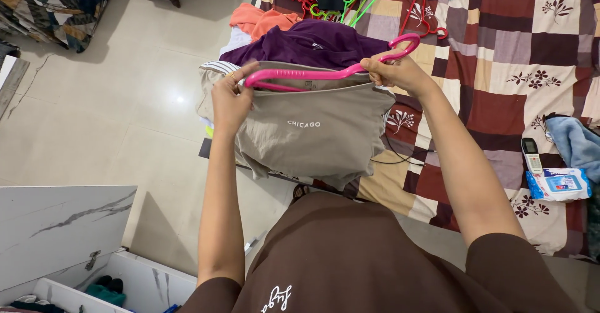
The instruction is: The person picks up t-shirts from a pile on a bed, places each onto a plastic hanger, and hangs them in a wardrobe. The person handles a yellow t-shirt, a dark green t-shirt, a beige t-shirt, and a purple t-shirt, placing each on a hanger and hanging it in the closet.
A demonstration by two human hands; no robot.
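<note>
Above the patchwork bedspread (500, 57), left hand (230, 97) and right hand (394, 72) grip a pink plastic hanger (325, 72) inside a soft taupe shirt (312, 132).

A pale, glossy tiled floor (125, 100) caught a small bright glare of overhead light. To the right stood a bed under a patchwork cover (519, 57) of maroon, cream and mauve squares with flower prints. At lower left a white marbled drawer unit (69, 225) stood open. A patterned cushion (56, 4) filled the upper-left corner.
</note>
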